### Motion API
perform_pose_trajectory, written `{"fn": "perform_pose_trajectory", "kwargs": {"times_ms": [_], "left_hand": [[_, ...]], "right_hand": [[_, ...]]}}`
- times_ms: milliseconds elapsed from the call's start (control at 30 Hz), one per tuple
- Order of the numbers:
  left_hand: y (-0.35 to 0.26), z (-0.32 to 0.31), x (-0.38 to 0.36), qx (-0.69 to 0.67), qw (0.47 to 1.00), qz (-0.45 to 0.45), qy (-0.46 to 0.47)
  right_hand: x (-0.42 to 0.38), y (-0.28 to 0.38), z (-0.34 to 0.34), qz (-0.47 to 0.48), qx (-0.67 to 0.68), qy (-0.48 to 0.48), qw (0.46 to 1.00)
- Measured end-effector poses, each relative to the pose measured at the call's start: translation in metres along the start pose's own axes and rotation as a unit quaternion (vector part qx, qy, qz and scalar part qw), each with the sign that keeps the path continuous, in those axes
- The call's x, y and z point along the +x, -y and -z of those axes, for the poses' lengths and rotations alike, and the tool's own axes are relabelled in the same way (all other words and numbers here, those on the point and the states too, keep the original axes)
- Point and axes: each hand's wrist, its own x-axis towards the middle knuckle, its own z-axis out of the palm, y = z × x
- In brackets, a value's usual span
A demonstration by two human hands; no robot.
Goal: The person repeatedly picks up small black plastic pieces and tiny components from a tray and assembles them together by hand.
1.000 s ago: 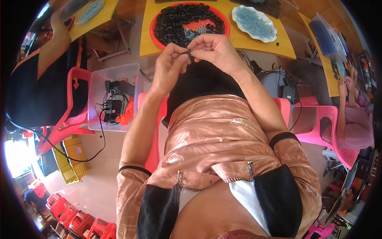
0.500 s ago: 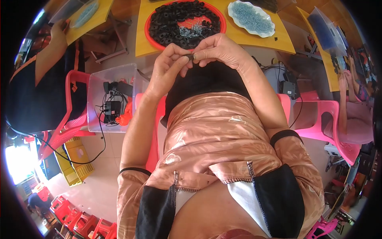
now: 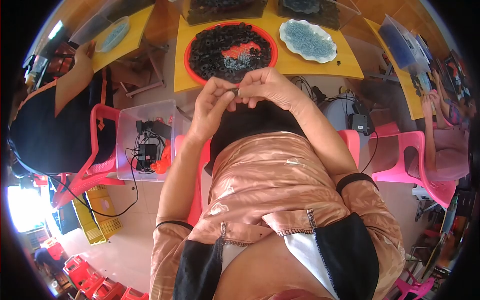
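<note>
My left hand [image 3: 212,102] and my right hand [image 3: 267,90] meet just in front of the yellow table's near edge. Between their fingertips they pinch a small dark part [image 3: 234,92], mostly covered by the fingers. Just beyond them, a round red tray [image 3: 187,62] holds many black ring-like parts [image 3: 207,47] and a small heap of grey-blue pieces [image 3: 240,61]. To its right stands a white scalloped dish [image 3: 327,59] full of small pale blue-grey pieces [image 3: 307,40].
Clear bins [image 3: 225,17] stand at the table's back. On my left is a clear box [image 3: 120,165] with black adapters and cables, near a pink chair [image 3: 95,130] and a seated person [image 3: 60,125]. Another person [image 3: 445,145] sits at the right. A cable crosses the left side.
The view has shifted, so the table and tray sit lower and more of the bins shows. Both hands keep pinching the small dark part together.
</note>
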Motion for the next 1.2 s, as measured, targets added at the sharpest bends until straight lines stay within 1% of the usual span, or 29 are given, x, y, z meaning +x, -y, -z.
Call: {"fn": "perform_pose_trajectory", "kwargs": {"times_ms": [100,133,167,233,267,300,367,400,467,567,633,700,900,1100,1200], "left_hand": [[-0.007,-0.001,-0.003,-0.009,0.999,-0.009,-0.048],[-0.011,-0.003,-0.003,-0.005,0.998,-0.012,-0.067],[-0.013,-0.003,-0.002,-0.002,0.996,-0.014,-0.084],[-0.008,-0.003,-0.002,-0.028,0.996,-0.015,-0.08],[-0.006,-0.003,-0.002,-0.04,0.996,-0.015,-0.077],[-0.005,-0.003,-0.003,-0.057,0.997,-0.007,-0.059],[-0.006,-0.004,-0.006,-0.09,0.996,0.007,-0.02],[-0.006,-0.008,-0.006,-0.095,0.994,0.006,-0.047],[0.006,-0.005,-0.006,-0.074,0.996,-0.018,-0.036],[-0.005,-0.012,-0.006,-0.06,0.998,0.004,-0.004],[-0.003,-0.011,-0.007,-0.053,0.998,0.019,0.006],[-0.004,-0.014,-0.008,-0.071,0.997,0.001,-0.001],[-0.004,-0.01,-0.009,-0.095,0.995,0.02,0.012],[-0.009,-0.013,-0.009,-0.094,0.995,0.029,-0.024],[-0.008,-0.013,-0.009,-0.079,0.997,0.015,-0.014]], "right_hand": [[0.001,-0.008,0.006,-0.002,0.101,0.018,0.995],[0.002,-0.013,0.003,0.004,0.081,0.005,0.997],[0.003,-0.016,0.001,-0.006,0.091,0.013,0.996],[0.002,-0.017,-0.008,-0.024,0.111,0.027,0.993],[0.002,-0.018,-0.013,-0.042,0.095,0.023,0.994],[0.003,-0.019,-0.017,-0.045,0.096,0.048,0.993],[0.005,-0.019,-0.032,-0.034,0.091,0.023,0.995],[0.007,-0.022,-0.036,-0.046,0.128,0.016,0.991],[0.006,-0.022,-0.042,-0.051,0.14,0.005,0.989],[0.003,-0.016,-0.047,-0.024,0.163,0.008,0.986],[0.001,-0.018,-0.043,-0.021,0.177,0.036,0.983],[-0.004,-0.014,-0.042,-0.027,0.194,0.074,0.978],[-0.001,-0.018,-0.05,0.004,0.214,0.046,0.976],[0.004,-0.026,-0.05,-0.008,0.243,0.05,0.969],[0.005,-0.029,-0.048,-0.018,0.257,0.064,0.964]]}}
